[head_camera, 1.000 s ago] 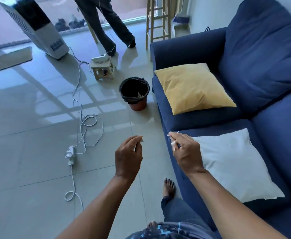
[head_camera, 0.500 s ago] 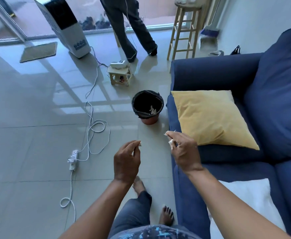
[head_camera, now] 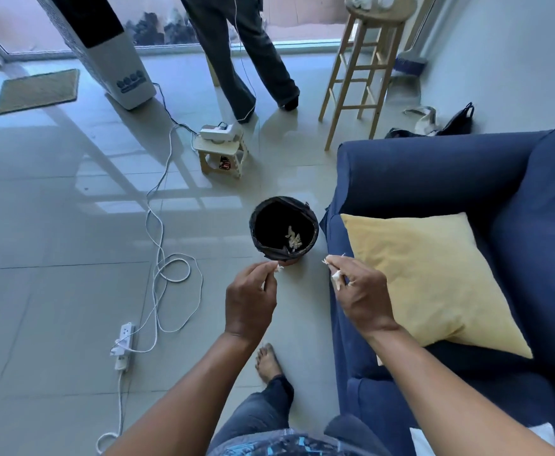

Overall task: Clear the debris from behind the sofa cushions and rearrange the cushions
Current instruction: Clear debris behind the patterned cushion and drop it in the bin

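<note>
My left hand point(head_camera: 251, 299) pinches a small white scrap of debris point(head_camera: 278, 268) just in front of the bin's near rim. My right hand point(head_camera: 360, 292) grips more white scraps point(head_camera: 336, 275) beside the sofa's front edge. The bin point(head_camera: 261, 240), lined with a black bag, stands on the floor next to the blue sofa point(head_camera: 434, 172) and holds several pale scraps point(head_camera: 293, 240). A yellow cushion point(head_camera: 434, 278) lies flat on the sofa seat. A corner of a white cushion point(head_camera: 416, 439) shows at the bottom right.
A white cable point(head_camera: 161, 258) and a power strip point(head_camera: 123, 340) trail over the tiled floor at left. A small stool point(head_camera: 222, 153), a tall wooden stool point(head_camera: 361, 70) and a cooler point(head_camera: 118, 70) stand farther off. Another person's legs point(head_camera: 253, 60) are by the window. My bare foot point(head_camera: 268, 358) is near the sofa.
I have walked toward the bin, which now lies just beyond both hands. The white cushion has slid almost out of view. Both hands still hold their scraps.
</note>
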`<state>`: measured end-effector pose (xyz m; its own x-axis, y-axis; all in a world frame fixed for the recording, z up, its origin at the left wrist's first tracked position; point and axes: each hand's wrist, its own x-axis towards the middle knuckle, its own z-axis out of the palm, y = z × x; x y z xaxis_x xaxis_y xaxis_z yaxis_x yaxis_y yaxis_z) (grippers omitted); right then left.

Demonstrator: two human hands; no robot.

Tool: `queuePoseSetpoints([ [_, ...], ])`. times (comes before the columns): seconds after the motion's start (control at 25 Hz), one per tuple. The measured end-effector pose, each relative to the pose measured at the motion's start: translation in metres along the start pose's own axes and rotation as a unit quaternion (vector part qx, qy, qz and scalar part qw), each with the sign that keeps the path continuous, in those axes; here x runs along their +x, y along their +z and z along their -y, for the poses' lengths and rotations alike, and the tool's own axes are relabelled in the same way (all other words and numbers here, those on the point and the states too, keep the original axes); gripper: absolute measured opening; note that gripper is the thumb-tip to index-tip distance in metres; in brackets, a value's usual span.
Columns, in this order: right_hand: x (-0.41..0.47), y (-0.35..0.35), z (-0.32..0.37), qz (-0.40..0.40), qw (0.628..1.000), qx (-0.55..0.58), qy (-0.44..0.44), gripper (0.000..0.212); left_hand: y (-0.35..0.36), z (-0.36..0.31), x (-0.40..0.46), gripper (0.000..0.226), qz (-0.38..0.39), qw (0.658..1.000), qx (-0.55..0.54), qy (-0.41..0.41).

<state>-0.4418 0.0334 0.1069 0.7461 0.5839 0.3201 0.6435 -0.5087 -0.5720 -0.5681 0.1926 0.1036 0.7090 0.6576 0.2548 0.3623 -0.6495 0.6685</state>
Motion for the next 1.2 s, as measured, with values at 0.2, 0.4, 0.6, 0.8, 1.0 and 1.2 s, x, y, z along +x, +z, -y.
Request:
queuePoseSetpoints([
  [0.2, 0.069, 0.04, -0.007, 0.007, 0.999, 0.015, 0.027, 0.029, 0.017, 0.028, 0.083, 0.02, 0.018, 1.0, 0.011, 0.0],
  [0.4, 0.127, 0.08, -0.037, 0.046, 0.998, 0.017, 0.042, 0.027, 0.054, 0.051, 0.141, 0.018, 0.051, 0.998, 0.016, -0.019],
  [0.6, 0.186, 0.131, -0.081, 0.094, 0.994, 0.024, 0.06, 0.027, 0.096, 0.081, 0.194, 0.018, 0.073, 0.995, 0.031, -0.068],
  [0.8, 0.223, 0.203, -0.138, 0.145, 0.984, 0.028, 0.099, 0.026, 0.17, 0.135, 0.24, 0.017, 0.101, 0.986, 0.051, -0.126],
  [1.0, 0.235, 0.308, -0.201, 0.174, 0.975, 0.016, 0.135, 0.018, 0.271, 0.223, 0.257, 0.016, 0.161, 0.974, 0.061, -0.149],
  [1.2, 0.232, 0.403, -0.259, 0.152, 0.968, 0.019, 0.2, 0.02, 0.358, 0.298, 0.262, 0.018, 0.186, 0.965, 0.064, -0.171],
])
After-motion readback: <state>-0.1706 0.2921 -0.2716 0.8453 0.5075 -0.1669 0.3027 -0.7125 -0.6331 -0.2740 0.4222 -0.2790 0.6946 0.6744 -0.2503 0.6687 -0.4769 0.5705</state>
